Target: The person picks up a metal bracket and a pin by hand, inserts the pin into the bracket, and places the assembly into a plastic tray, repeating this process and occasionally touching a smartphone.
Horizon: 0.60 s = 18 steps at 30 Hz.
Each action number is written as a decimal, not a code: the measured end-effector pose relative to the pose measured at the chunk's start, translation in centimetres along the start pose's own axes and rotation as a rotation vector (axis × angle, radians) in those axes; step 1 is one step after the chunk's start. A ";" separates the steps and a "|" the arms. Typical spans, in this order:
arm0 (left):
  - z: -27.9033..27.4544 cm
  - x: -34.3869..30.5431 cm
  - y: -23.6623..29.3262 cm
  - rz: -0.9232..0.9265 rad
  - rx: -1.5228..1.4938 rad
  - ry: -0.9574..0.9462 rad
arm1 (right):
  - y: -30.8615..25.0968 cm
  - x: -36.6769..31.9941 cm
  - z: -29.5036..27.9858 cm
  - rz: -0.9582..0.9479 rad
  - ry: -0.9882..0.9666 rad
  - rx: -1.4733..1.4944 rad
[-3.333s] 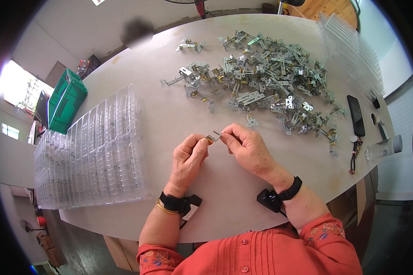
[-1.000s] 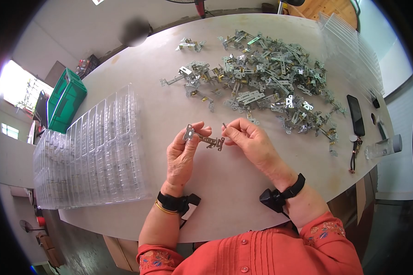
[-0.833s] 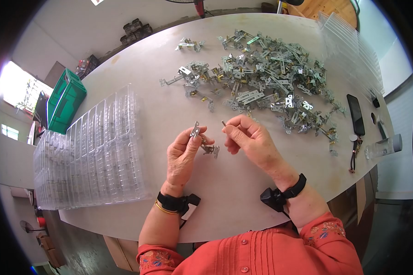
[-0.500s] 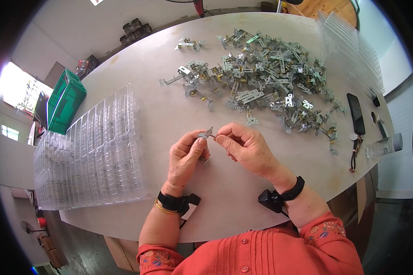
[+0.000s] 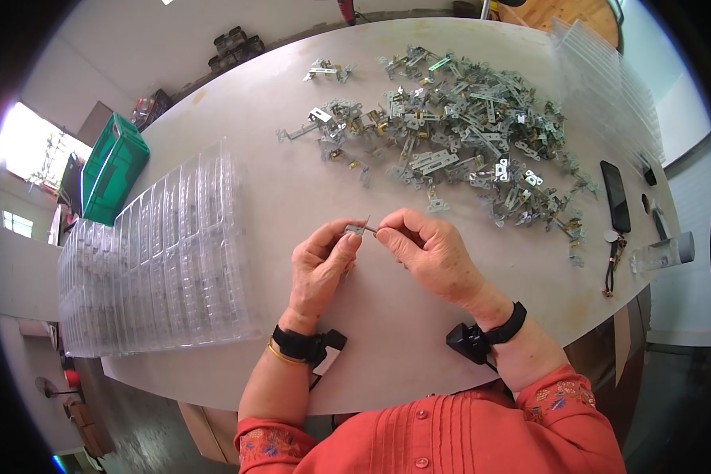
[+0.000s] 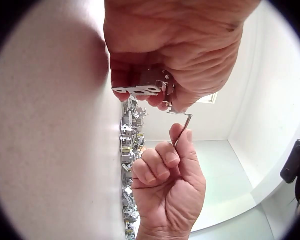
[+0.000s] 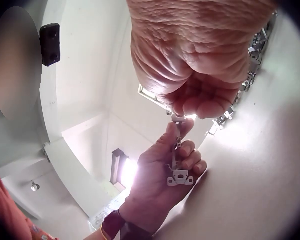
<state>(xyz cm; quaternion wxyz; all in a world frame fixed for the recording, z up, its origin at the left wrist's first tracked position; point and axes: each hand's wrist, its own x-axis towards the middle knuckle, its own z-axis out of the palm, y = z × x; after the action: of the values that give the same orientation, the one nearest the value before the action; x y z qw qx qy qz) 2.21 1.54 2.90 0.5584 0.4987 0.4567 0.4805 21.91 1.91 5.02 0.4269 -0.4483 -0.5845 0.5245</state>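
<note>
at 6 o'clock from the pile of metal parts (image 5: 458,134), the left hand (image 5: 320,265) pinches a small hinge (image 5: 356,230) and the right hand (image 5: 430,253) pinches a thin pin (image 5: 373,230) against it, seemingly mid-insertion, which calls for straight alignment; only the wrist views show the hinge's holed leaf.

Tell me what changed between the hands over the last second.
The left hand turned the hinge from hanging spread out between the hands to gathered in its fingertips. The right hand, pinching the pin, moved toward it until the pin reached the hinge. Nothing was let go. The pile of metal parts and the clear trays stayed put.
</note>
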 end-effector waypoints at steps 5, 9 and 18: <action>0.0 0.0 0.1 -0.038 0.099 -0.038 | 0.3 0.0 0.0 0.017 -0.011 0.031; 0.1 0.2 -0.3 0.036 0.202 -0.032 | -0.4 0.1 0.4 0.092 0.015 0.131; -0.2 0.2 -0.6 0.094 0.194 -0.095 | -0.4 0.1 0.4 0.082 -0.078 0.092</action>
<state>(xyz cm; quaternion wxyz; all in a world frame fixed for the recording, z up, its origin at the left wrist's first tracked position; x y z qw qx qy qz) 2.12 1.73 2.25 0.5053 0.5934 0.4504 0.4355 21.46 1.93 5.35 0.4022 -0.4307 -0.5572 0.5850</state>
